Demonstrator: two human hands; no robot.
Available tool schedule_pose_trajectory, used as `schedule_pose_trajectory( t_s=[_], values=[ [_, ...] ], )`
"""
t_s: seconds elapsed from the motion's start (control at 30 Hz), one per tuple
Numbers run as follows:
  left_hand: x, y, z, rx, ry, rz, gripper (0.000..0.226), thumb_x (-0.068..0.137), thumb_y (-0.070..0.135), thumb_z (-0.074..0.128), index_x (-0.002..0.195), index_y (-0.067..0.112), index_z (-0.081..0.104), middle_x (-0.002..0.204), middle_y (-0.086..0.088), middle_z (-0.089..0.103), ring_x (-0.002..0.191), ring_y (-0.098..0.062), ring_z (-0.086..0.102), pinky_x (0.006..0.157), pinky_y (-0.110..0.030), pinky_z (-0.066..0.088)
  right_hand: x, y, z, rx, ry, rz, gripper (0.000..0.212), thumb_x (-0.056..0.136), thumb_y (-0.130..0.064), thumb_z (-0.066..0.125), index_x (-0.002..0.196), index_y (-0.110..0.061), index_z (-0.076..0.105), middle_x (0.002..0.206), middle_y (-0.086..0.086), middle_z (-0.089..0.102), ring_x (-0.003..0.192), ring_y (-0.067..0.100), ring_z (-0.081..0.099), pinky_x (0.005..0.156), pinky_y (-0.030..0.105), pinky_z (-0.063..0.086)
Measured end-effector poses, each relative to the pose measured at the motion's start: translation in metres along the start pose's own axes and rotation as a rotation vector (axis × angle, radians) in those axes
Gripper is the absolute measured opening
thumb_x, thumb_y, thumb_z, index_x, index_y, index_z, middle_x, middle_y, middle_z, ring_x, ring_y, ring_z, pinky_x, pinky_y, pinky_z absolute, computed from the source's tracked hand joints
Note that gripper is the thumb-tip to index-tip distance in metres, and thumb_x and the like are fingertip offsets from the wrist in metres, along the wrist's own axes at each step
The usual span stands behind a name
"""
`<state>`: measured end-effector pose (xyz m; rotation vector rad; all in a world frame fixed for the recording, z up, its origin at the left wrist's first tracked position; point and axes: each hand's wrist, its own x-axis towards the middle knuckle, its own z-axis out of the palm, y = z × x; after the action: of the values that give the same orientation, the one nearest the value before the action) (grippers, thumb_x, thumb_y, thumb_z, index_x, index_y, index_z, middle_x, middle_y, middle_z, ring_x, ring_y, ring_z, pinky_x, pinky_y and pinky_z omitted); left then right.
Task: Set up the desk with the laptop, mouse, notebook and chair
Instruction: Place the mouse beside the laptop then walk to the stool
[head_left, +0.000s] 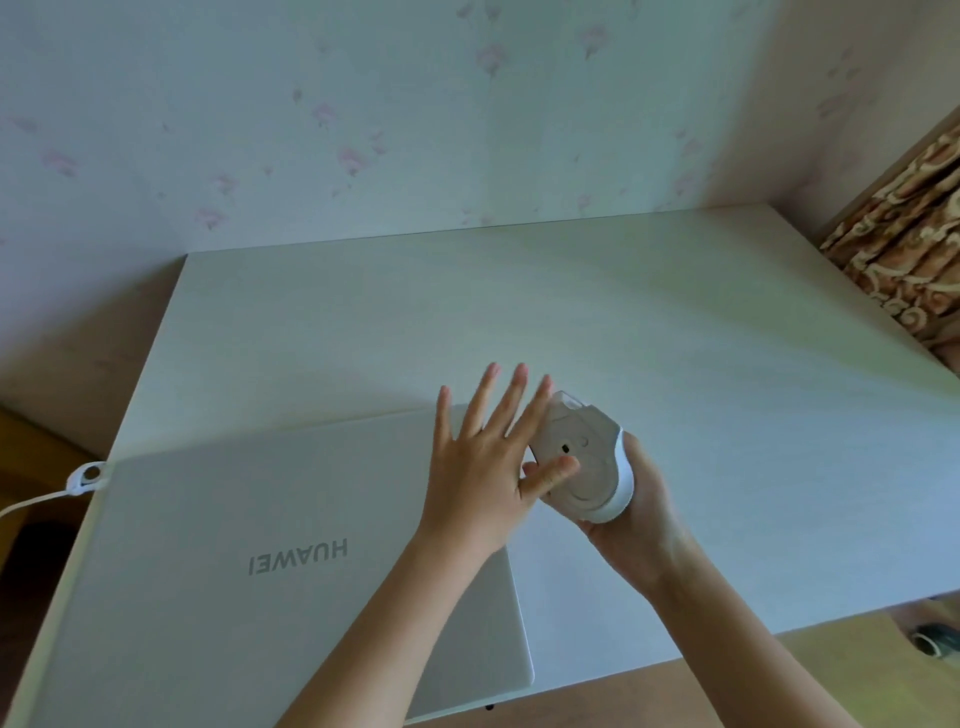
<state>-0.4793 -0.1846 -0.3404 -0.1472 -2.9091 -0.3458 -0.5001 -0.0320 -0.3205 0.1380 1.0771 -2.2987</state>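
Nearest the viewer, at 7 o'clock on the desk (675, 322), a closed silver laptop (249, 551) lies flat with its lid logo upside down to the camera. Its near right corner reaches the desk's front edge.

Above the laptop's far right corner, the left hand (483, 467) is spread, four fingers (514, 395) straight and fanned toward 12 o'clock, gripping nothing. Its thumb (553, 475) points toward 3 o'clock and presses on the underside of the mouse (576, 462).

Just right of it, the right hand (639, 514) cups the white mouse from below and from the 4 o'clock side, holding it tilted with its flat underside turned up toward the camera. Most of the right fingers are hidden behind the mouse body; one fingertip shows at its left edge, beside the left thumb. The mouse is held off the desk, its front end pointing toward 11 o'clock behind the left fingers.

At 9 o'clock, a white cable (47, 499) with a round clip hangs at the desk's left edge.

Farther back, floral wallpaper (363, 130) rises behind the desk, and a patterned curtain (909, 249) hangs at 2 o'clock.
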Motion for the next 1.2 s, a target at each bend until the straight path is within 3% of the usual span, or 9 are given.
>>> schedule_pose_trajectory(
  t_s=[0.13,0.23,0.3,0.37,0.5,0.87,1.0,1.1,1.2],
  values=[
    [-0.004,-0.01,0.017,0.089,-0.074,-0.004,0.079,0.089,0.072,0.002,0.152,0.026,0.017,0.16,0.002,0.017,0.148,-0.024,0.011,0.114,-0.055,-0.002,-0.001,0.004,-0.013,-0.48,0.166,-0.213,0.034,0.085,-0.034,0.059,0.119,-0.031,0.06,0.118,0.003,0.065,0.101,0.025,0.066,0.083,0.047,0.056],
    [-0.015,-0.016,0.024,0.114,-0.074,-0.041,0.078,0.091,0.071,0.008,0.152,0.024,0.02,0.159,0.001,0.022,0.147,-0.022,0.016,0.114,-0.053,0.001,0.003,0.009,-0.022,-1.122,0.413,-0.476,0.041,0.079,-0.034,0.069,0.119,-0.037,0.058,0.126,-0.007,0.057,0.103,0.018,0.063,0.084,0.043,0.054],
    [-0.023,-0.021,0.03,0.134,-0.068,-0.065,0.072,0.094,0.066,0.014,0.151,0.024,0.024,0.157,0.001,0.027,0.146,-0.022,0.021,0.114,-0.055,0.006,0.004,0.019,-0.028,-1.492,0.509,-0.593,0.046,0.078,-0.033,0.071,0.121,-0.035,0.056,0.133,-0.008,0.051,0.101,0.021,0.062,0.076,0.037,0.054],
    [-0.028,-0.024,0.037,0.132,-0.064,-0.105,0.069,0.094,0.063,0.02,0.15,0.024,0.027,0.156,0.001,0.03,0.145,-0.021,0.024,0.113,-0.055,0.008,0.005,0.03,-0.029,-1.669,0.537,-0.634,0.046,0.075,-0.032,0.073,0.118,-0.035,0.057,0.134,-0.003,0.052,0.092,0.029,0.065,0.063,0.037,0.054],
    [-0.033,-0.025,0.047,0.084,-0.063,-0.205,0.066,0.093,0.061,0.025,0.149,0.026,0.029,0.158,0.006,0.023,0.145,-0.018,0.023,0.113,-0.057,0.014,0.012,0.052,-0.031,-1.843,0.524,-0.693,0.045,0.07,-0.031,0.075,0.114,-0.031,0.063,0.127,0.003,0.06,0.087,0.028,0.065,0.051,0.032,0.051],
    [-0.033,-0.022,0.049,0.059,0.013,-0.236,0.054,0.093,0.045,0.033,0.144,0.027,0.04,0.156,0.007,0.028,0.144,-0.015,0.026,0.111,-0.058,0.022,0.025,0.071,-0.028,-1.968,0.531,-0.68,0.045,0.073,-0.024,0.07,0.116,-0.02,0.061,0.126,0.011,0.059,0.094,0.036,0.059,0.061,0.037,0.053],
    [-0.032,-0.021,0.046,0.079,-0.033,-0.228,0.055,0.094,0.045,0.03,0.145,0.025,0.04,0.157,0.004,0.029,0.144,-0.018,0.027,0.11,-0.059,0.021,0.021,0.064,-0.024,-2.06,0.462,-0.592,0.044,0.077,-0.027,0.069,0.118,-0.016,0.06,0.125,0.015,0.058,0.089,0.037,0.059,0.058,0.038,0.053],
    [-0.034,-0.017,0.037,0.107,-0.111,-0.226,0.058,0.096,0.047,0.025,0.142,0.018,0.044,0.154,-0.002,0.035,0.141,-0.025,0.035,0.107,-0.058,0.032,0.015,0.056,-0.019,-2.111,0.361,-0.47,0.045,0.081,-0.029,0.065,0.123,-0.015,0.055,0.13,0.016,0.053,0.093,0.039,0.059,0.056,0.039,0.054],
    [-0.045,-0.008,0.026,0.17,-0.193,-0.219,0.063,0.096,0.05,0.021,0.136,0.011,0.051,0.146,-0.01,0.046,0.131,-0.032,0.047,0.097,-0.052,0.046,0.006,0.043,-0.01,-2.132,0.266,-0.35,0.05,0.091,-0.04,0.05,0.136,-0.021,0.04,0.144,0.011,0.037,0.112,0.037,0.051,0.072,0.042,0.053]
  ],
)
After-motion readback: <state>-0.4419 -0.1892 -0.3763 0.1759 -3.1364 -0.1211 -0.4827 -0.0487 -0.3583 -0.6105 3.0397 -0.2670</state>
